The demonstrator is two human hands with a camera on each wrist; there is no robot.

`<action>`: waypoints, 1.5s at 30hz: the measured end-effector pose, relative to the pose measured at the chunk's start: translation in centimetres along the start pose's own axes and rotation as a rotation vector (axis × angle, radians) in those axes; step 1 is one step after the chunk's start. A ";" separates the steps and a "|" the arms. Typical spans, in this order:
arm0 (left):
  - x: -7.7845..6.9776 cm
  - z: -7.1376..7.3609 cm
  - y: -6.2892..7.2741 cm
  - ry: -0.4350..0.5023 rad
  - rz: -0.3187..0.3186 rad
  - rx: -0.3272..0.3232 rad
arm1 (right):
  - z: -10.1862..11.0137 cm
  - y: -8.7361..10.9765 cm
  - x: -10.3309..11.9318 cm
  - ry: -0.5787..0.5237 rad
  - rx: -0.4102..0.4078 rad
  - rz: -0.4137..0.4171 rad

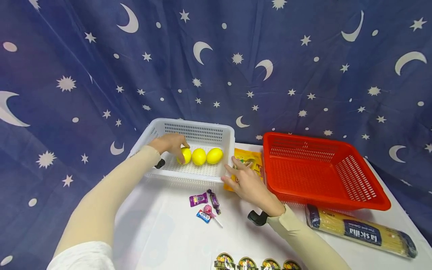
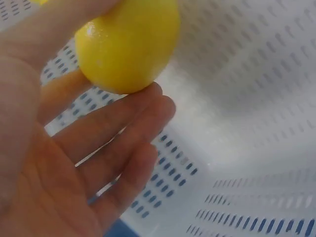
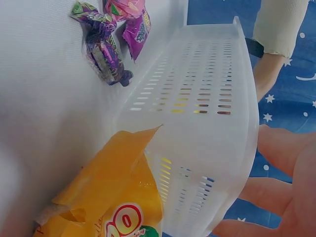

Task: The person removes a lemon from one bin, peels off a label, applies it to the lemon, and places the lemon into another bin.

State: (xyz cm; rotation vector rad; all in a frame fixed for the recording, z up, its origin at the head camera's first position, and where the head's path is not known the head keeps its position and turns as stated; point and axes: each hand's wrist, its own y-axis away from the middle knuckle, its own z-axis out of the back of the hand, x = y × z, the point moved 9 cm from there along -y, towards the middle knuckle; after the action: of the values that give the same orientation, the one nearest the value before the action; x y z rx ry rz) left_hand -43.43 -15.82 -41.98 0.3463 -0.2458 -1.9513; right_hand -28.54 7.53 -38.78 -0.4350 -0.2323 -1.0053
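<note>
My left hand [image 1: 170,144] reaches into the white plastic basket [image 1: 192,174] and grips the leftmost lemon [image 1: 186,155] between thumb and fingers. In the left wrist view that lemon [image 2: 131,47] sits by the fingertips, partly behind the thumb. Two more lemons, a middle one [image 1: 199,157] and a right one [image 1: 215,155], lie in a row beside it on the basket floor. My right hand [image 1: 251,186] is at the basket's right end, fingers spread and loosely extended by the rim. From the right wrist, the same fingers [image 3: 276,197] show along the rim's outer side.
A yellow-orange packet [image 1: 255,159] lies between the white basket and a red basket [image 1: 327,202]. Wrapped candies [image 1: 198,199] and a pink lollipop [image 1: 208,210] lie in front. A spaghetti pack [image 1: 362,231] is at right, round stickers [image 1: 247,263] at the near edge. Behind hangs a starry curtain [image 1: 216,75].
</note>
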 end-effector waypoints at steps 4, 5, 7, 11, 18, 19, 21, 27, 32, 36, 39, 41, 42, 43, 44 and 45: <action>-0.4 1.8 0.9 0.014 -0.027 -0.071 | 0.1 0.1 -0.3 -0.007 0.009 -0.010; -0.7 2.6 1.5 0.024 -0.044 -0.103 | 0.1 0.1 -0.5 -0.007 0.010 -0.013; -1.3 4.5 2.9 0.050 -0.071 -0.181 | 0.4 0.3 -0.7 -0.017 0.005 -0.011; -3.2 7.3 7.2 0.133 -0.126 -0.364 | 1.2 1.3 -1.3 -0.081 -0.028 0.003; -10.8 3.3 16.1 0.272 -0.288 -0.652 | 3.0 5.7 -2.5 -0.328 -0.070 -0.010; -12.1 2.0 16.8 0.301 -0.311 -0.671 | 3.1 6.5 -2.7 -0.363 -0.071 -0.014; -14.2 -0.5 17.2 0.357 -0.334 -0.683 | 3.0 7.8 -3.1 -0.377 -0.066 -0.021; -18.9 -7.3 14.3 0.390 -0.312 -0.550 | 0.8 10.6 -3.7 -0.443 0.021 0.017; -21.1 -9.0 11.9 0.375 -0.312 -0.468 | -1.5 11.3 -3.8 -0.479 0.095 0.038; -22.1 -9.9 10.7 0.349 -0.304 -0.410 | -2.6 11.5 -4.0 -0.472 0.134 0.025; -22.5 -10.5 10.4 0.319 -0.292 -0.387 | -3.0 11.6 -4.2 -0.451 0.142 -0.004; -22.6 -10.7 10.3 0.305 -0.286 -0.382 | -3.2 11.7 -4.4 -0.429 0.146 -0.018; -22.6 -10.8 10.3 0.301 -0.284 -0.379 | -3.2 11.7 -4.5 -0.422 0.149 -0.028; -22.6 -10.8 10.3 0.300 -0.280 -0.380 | -3.3 11.7 -4.6 -0.417 0.150 -0.037; -22.6 -10.8 10.4 0.303 -0.278 -0.380 | -3.3 11.7 -4.7 -0.414 0.150 -0.044; -22.5 -10.8 10.5 0.300 -0.270 -0.383 | -3.3 11.7 -4.8 -0.409 0.151 -0.050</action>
State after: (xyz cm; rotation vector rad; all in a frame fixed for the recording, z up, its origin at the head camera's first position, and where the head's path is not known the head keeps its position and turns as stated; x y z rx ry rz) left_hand -22.22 0.66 -45.78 0.4272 0.3839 -2.1222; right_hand -21.08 15.03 -46.42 -0.4960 -0.6844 -0.9332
